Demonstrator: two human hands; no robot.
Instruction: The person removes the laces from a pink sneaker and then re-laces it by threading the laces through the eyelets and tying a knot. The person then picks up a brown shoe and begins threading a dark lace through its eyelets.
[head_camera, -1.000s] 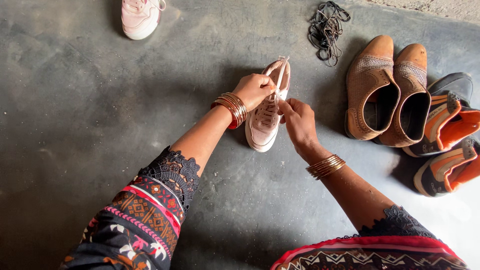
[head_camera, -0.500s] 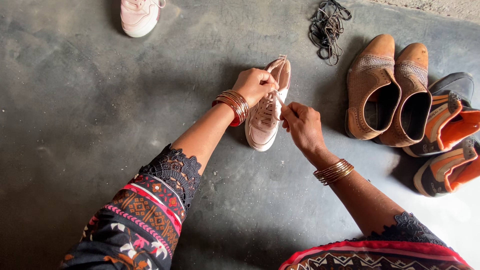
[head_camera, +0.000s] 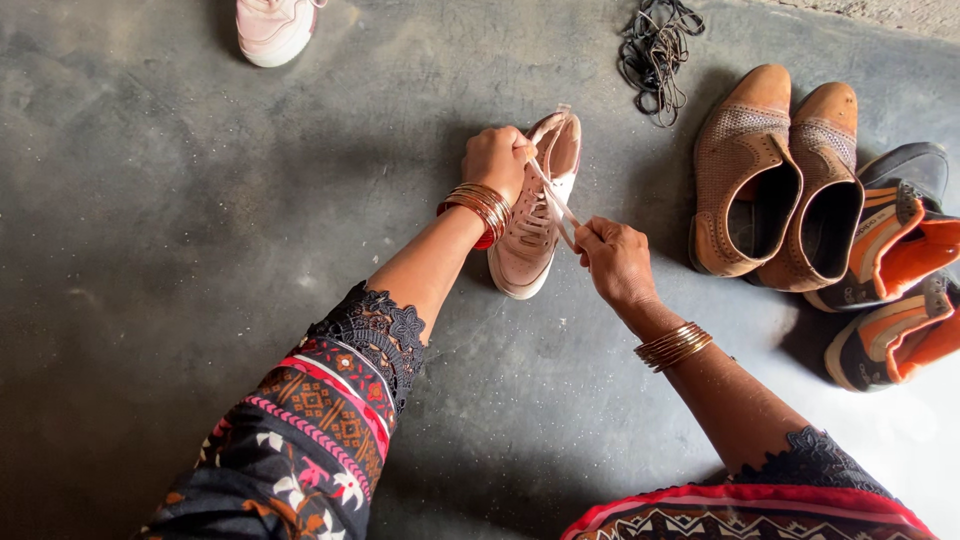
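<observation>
Lacing a pale pink sneaker (head_camera: 530, 235) on the grey floor (head_camera: 180, 230), sole down, toe toward the wearer. Left hand (head_camera: 495, 160) closed at the shoe's collar, fingers pinched shut on one end of the pale lace (head_camera: 553, 200); right hand (head_camera: 615, 262) just right of the shoe, fingers likewise pinched on the other end. Lace now drawn taut in a straight line between the two hands, slanting across the shoe's opening. Compared with one second ago: right hand moved away from the shoe toward the lower right, left hand shifted slightly up at the collar, slack taken out of the lace. Judged a tightening pull, with lacing well along. Beyond the left fingers, a second pink sneaker (head_camera: 272, 28); beyond the right fingers, a heap of dark laces (head_camera: 655, 45), brown ankle boots (head_camera: 775, 175) and grey-and-orange shoes (head_camera: 895, 270). Bangles (head_camera: 482, 208) on both wrists.
</observation>
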